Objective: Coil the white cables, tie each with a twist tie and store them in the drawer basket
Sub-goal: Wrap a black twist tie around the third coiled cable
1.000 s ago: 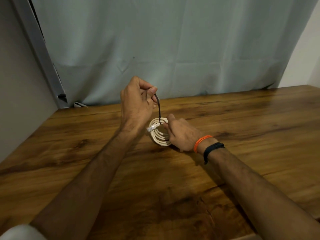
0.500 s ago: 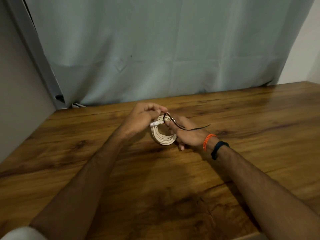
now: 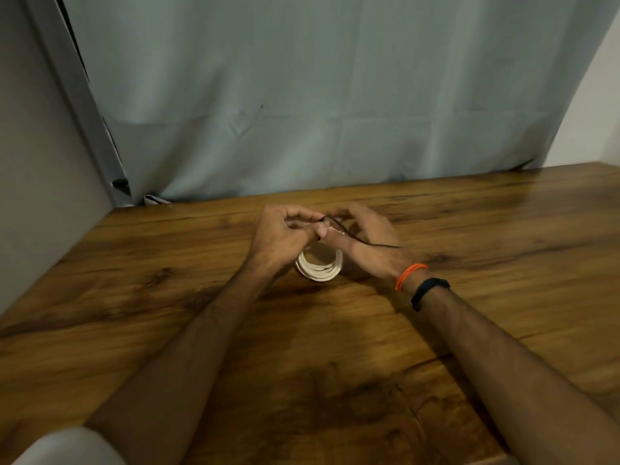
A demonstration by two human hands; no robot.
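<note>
Wood-grain brown tabletop (image 3: 469,229): at its centre both hands meet over the coiled white cable (image 3: 319,268). Left hand (image 3: 285,236) and right hand (image 3: 367,243) pinch a thin black twist tie (image 3: 349,233), its tail toward 4 o'clock. Tying seems underway; twisting the ends tight likely follows.

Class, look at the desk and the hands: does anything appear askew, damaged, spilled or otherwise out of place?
Nothing stands out. The coiled white cable sits neatly between the left hand and right hand, which work the dark twist tie at its top; one tie end trails loose over the right hand. The wooden table shows no spill or damage.
</note>
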